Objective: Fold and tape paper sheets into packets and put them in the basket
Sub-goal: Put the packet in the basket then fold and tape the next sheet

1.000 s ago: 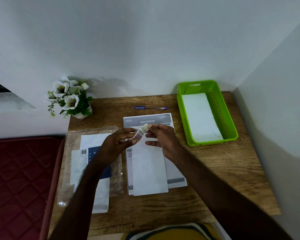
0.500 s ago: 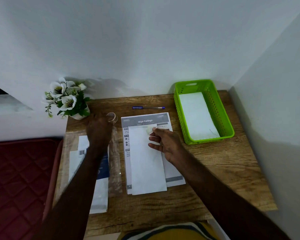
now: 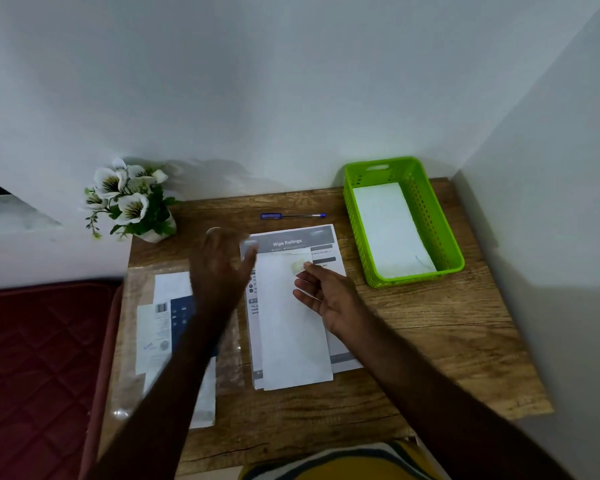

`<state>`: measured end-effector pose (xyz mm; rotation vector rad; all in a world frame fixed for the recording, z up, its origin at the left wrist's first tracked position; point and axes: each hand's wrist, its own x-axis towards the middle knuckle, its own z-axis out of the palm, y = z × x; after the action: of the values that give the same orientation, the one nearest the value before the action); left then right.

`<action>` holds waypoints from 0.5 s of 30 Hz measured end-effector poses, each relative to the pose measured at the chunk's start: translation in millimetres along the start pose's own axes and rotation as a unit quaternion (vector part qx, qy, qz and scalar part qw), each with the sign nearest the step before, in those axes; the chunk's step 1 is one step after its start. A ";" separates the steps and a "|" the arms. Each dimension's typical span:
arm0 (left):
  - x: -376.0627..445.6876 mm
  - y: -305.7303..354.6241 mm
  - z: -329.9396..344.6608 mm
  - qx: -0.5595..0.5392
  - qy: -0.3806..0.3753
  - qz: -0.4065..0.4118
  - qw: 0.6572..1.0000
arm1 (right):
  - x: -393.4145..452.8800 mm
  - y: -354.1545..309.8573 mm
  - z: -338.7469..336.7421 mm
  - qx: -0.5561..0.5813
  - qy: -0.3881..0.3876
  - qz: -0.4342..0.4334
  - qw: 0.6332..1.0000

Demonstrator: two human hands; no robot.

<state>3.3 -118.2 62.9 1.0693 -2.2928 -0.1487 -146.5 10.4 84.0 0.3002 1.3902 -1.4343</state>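
Under the right hand [image 3: 326,299] lies the folded sheet [image 3: 291,323], long axis running away from the person; thumb and forefinger pinch a tape piece [image 3: 298,266] over its far end. Left hand [image 3: 222,268], blurred, fingers loose, hovers just left of it. Basket [image 3: 440,244] sits far right, one packet [image 3: 388,230] inside; pen [image 3: 291,216] beyond.

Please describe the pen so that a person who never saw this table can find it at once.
On the wooden table, look along the back edge by the wall, between the flower pot and the green basket. The pen lies there, thin, blue-capped, just beyond the printed sheet.
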 end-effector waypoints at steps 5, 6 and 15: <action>-30.6 38.8 6.7 -0.070 -0.044 0.080 0.993 | -0.2 3.6 3.4 0.010 0.004 -0.002 1.000; -34.0 42.7 9.5 -0.064 -0.053 0.082 0.993 | -0.7 4.3 3.6 0.007 0.004 -0.006 1.000; -41.2 49.6 25.1 -0.041 -0.048 0.071 0.995 | -6.4 9.3 5.8 0.008 0.009 -0.017 1.000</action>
<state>-23.1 -58.6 39.8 0.8712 -2.4176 -0.2409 -133.8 11.0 85.4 0.3011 1.4046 -1.4744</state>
